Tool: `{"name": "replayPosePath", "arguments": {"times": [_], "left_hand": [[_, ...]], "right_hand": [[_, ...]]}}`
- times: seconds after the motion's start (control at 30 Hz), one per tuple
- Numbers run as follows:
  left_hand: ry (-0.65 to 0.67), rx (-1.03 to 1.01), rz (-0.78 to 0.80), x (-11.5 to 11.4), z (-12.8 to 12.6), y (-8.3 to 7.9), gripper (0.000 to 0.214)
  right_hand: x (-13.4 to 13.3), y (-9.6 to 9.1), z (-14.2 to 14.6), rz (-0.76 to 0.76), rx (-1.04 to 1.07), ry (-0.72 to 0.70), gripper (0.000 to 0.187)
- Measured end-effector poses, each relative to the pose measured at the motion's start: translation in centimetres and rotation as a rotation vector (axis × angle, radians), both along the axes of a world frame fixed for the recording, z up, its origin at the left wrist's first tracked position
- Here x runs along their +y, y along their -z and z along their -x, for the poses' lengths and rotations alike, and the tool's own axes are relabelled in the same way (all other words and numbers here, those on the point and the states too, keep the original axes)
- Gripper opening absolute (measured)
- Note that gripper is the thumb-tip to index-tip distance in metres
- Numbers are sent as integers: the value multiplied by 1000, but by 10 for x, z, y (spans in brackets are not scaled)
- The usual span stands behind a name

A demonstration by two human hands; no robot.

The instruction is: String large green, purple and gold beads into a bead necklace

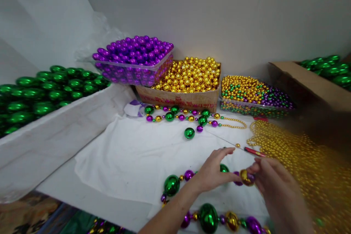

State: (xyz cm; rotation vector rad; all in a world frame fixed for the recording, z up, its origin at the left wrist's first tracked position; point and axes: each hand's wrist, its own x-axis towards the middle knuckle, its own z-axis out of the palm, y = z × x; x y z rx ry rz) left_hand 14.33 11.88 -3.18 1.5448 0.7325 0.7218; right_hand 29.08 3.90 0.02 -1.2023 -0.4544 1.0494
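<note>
A strand of large green, purple and gold beads [207, 218] curves over the white cloth [120, 161]. My right hand [278, 181] pinches a shiny gold bead [246, 177] at the strand's end. My left hand [215, 171] is open, index finger and thumb spread wide, its thumb tip close to a purple bead [237, 178]. Between those fingers shows a green bead [224, 168]. Just beyond both hands lies a red-handled tool [254, 151] with a thin rod or line running from it, and a small gold bead [237, 145] beside that.
Behind stand a clear tub [153, 75] of purple beads, a cardboard box [178, 97] of gold ones and a mixed-bead tub [255, 108]. A second strand [181, 117] lies before them. Gold bead strings [296, 153] spread rightward. A white foam box [63, 135] holds green beads.
</note>
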Motion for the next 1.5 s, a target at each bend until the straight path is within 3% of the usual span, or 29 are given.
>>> {"name": "replayPosePath", "arguments": {"times": [0.1,0.27,0.43,0.67,0.8,0.97,1.1,1.17,1.23,1.3,1.4,1.5], "left_hand": [[142,281,-203,9,4,21,68],[266,520,-281,13,10,39,35],[286,597,-428,7,14,33,31],[133,883,-584,12,24,25,29],[123,929,-601,17,33,25,29],[109,993,-598,16,47,26,26],[101,1017,-583,15,57,28,20],[89,933,-538,18,63,28,18],[46,763,-461,26,69,26,26],[-98,642,-382,42,74,23,30],[-478,710,-323,75,78,18,36],[-611,794,-263,106,75,21,47]], "right_hand": [[2,-8,-8,-72,155,16,16],[7,-6,-25,-195,231,116,14],[8,8,-40,-207,281,157,18],[11,30,-50,-248,308,197,20],[10,33,-53,-228,234,167,21],[2,24,-51,-203,210,245,22],[1,22,-36,-25,-69,244,24],[1,22,-26,45,-252,279,23],[0,24,-19,114,-442,281,22],[-2,27,-13,171,-603,237,25],[-4,33,-7,149,-688,182,31],[-5,35,1,56,-787,138,27]]}}
